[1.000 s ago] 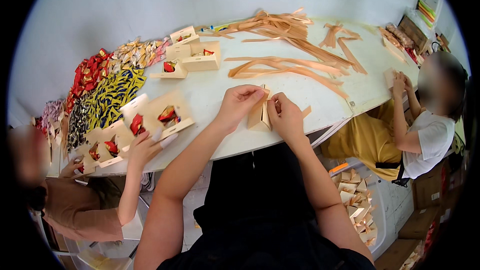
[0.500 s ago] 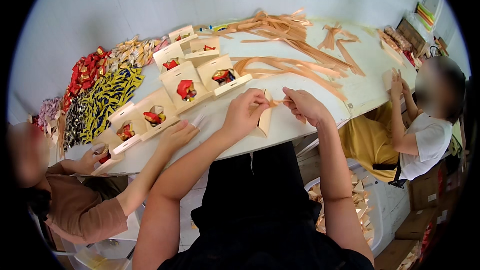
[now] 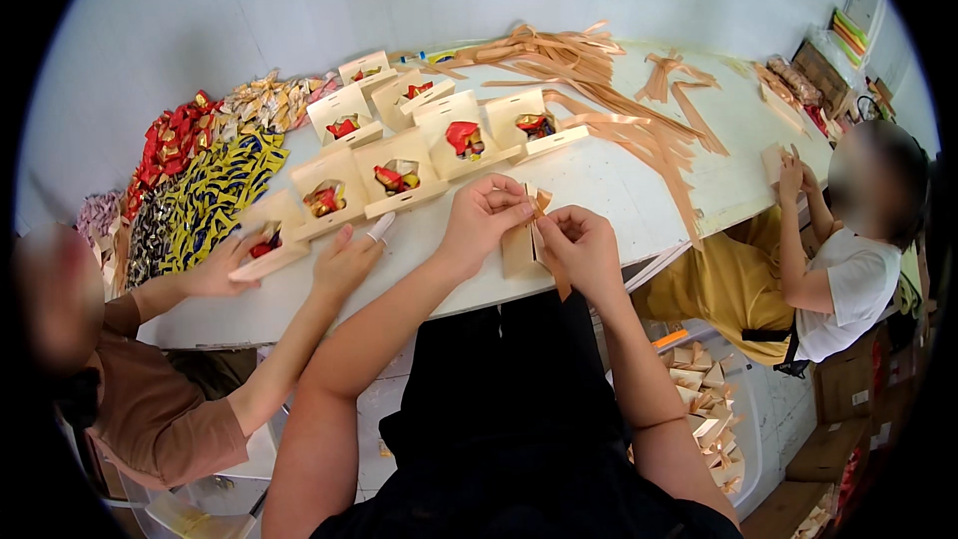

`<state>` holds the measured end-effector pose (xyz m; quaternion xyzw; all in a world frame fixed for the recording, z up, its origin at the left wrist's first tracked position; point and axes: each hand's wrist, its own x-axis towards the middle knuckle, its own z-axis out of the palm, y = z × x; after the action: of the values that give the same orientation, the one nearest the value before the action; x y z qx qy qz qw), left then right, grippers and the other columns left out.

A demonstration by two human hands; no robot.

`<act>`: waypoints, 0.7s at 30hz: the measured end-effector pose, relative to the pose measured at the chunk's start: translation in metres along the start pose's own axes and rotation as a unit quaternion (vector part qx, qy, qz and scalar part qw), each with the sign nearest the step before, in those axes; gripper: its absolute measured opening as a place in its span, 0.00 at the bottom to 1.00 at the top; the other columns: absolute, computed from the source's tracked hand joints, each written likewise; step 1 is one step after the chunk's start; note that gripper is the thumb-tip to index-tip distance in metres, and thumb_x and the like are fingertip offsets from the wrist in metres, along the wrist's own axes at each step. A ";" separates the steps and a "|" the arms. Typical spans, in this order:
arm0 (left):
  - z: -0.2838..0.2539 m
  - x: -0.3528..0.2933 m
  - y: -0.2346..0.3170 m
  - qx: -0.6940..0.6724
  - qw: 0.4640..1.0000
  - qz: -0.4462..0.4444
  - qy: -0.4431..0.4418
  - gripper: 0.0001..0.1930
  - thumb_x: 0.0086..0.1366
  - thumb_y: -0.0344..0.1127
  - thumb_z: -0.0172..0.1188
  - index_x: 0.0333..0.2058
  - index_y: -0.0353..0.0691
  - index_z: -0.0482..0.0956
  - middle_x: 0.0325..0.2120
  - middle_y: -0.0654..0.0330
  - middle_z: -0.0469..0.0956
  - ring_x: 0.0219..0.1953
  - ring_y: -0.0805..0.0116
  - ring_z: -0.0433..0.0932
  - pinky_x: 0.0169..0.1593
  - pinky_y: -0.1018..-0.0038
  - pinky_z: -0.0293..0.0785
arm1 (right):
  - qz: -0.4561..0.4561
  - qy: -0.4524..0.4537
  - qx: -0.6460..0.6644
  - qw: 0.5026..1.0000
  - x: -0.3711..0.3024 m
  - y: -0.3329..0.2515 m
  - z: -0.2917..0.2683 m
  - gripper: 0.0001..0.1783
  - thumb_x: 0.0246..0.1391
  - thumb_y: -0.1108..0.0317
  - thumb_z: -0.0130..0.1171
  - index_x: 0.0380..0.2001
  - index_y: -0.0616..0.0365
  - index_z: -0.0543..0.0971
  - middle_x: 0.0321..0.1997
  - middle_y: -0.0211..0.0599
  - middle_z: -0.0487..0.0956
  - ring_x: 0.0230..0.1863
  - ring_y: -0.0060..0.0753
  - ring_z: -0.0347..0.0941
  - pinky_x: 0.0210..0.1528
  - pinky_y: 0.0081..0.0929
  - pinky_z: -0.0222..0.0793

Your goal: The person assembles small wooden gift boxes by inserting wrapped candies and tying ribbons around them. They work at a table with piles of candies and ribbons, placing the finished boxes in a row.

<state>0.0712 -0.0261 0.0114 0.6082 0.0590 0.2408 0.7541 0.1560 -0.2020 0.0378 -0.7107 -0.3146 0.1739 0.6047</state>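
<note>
At the table's near edge stands a small cream carton, closed and narrow at its top. A peach ribbon is at that top, and one tail hangs down the carton's right side. My left hand is closed, its thumb and fingers pinching the ribbon at the carton's upper left. Just to the right, my right hand pinches the ribbon close to the carton's top. The fingers partly hide where the ribbon passes or loops.
Open cartons with wrapped sweets stand left, a co-worker's hands beside them. Wrapped sweets lie piled far left. Loose ribbons spread at the back. A bin of tied cartons stands below right. Another person sits right.
My right hand has moved left and slightly down, close to the carton and my left hand. The co-worker's front row of open cartons has slid right along the table.
</note>
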 end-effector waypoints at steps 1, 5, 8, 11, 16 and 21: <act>0.002 0.000 0.006 -0.020 0.999 -0.026 -0.002 0.08 0.73 0.27 0.67 0.47 0.37 0.78 0.40 0.57 0.89 0.42 0.75 0.86 0.48 0.77 0.82 | 0.010 -0.007 0.025 1.000 0.007 0.015 -0.003 0.10 0.65 0.67 0.70 0.35 0.65 0.85 0.27 0.28 0.84 0.26 0.14 0.76 0.30 0.17 0.72; 0.005 -0.003 0.015 -0.018 0.999 -0.042 0.000 0.10 0.76 0.27 0.63 0.52 0.36 0.77 0.40 0.60 0.87 0.44 0.76 0.83 0.51 0.76 0.78 | -0.016 -0.042 0.064 0.997 0.023 0.027 -0.007 0.08 0.65 0.71 0.70 0.41 0.65 0.84 0.29 0.26 0.83 0.28 0.12 0.75 0.31 0.15 0.70; 0.005 -0.004 0.013 -0.034 0.999 -0.016 -0.014 0.09 0.77 0.25 0.61 0.53 0.36 0.76 0.40 0.59 0.87 0.43 0.77 0.83 0.50 0.77 0.81 | -0.052 -0.054 0.060 0.995 0.026 0.031 -0.009 0.10 0.64 0.72 0.70 0.46 0.66 0.84 0.30 0.26 0.83 0.28 0.12 0.75 0.31 0.15 0.70; 0.005 -0.002 0.006 -0.008 0.999 0.020 -0.041 0.12 0.77 0.26 0.60 0.56 0.36 0.73 0.41 0.61 0.86 0.45 0.76 0.83 0.49 0.76 0.79 | -0.075 -0.051 0.060 0.994 0.025 0.028 -0.005 0.12 0.63 0.73 0.69 0.49 0.65 0.85 0.32 0.28 0.83 0.28 0.12 0.74 0.30 0.16 0.70; 0.005 -0.008 0.005 0.221 0.963 0.149 -0.027 0.10 0.76 0.27 0.62 0.53 0.35 0.80 0.40 0.61 0.88 0.42 0.76 0.84 0.49 0.76 0.79 | -0.059 -0.057 -0.007 0.997 0.022 0.019 -0.003 0.11 0.62 0.74 0.69 0.48 0.63 0.87 0.32 0.28 0.84 0.27 0.11 0.73 0.29 0.17 0.69; 0.007 -0.008 0.010 0.253 0.952 0.168 0.043 0.09 0.73 0.31 0.69 0.47 0.32 0.87 0.36 0.60 0.89 0.36 0.75 0.85 0.43 0.77 0.78 | -0.096 -0.006 0.031 0.995 0.030 0.039 0.010 0.06 0.62 0.73 0.69 0.40 0.64 0.85 0.31 0.26 0.83 0.27 0.11 0.73 0.29 0.17 0.69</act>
<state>0.0641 -0.0341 0.0212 0.7693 0.0468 0.3670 0.5209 0.1812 -0.1780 0.0015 -0.6572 -0.3794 0.1285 0.6384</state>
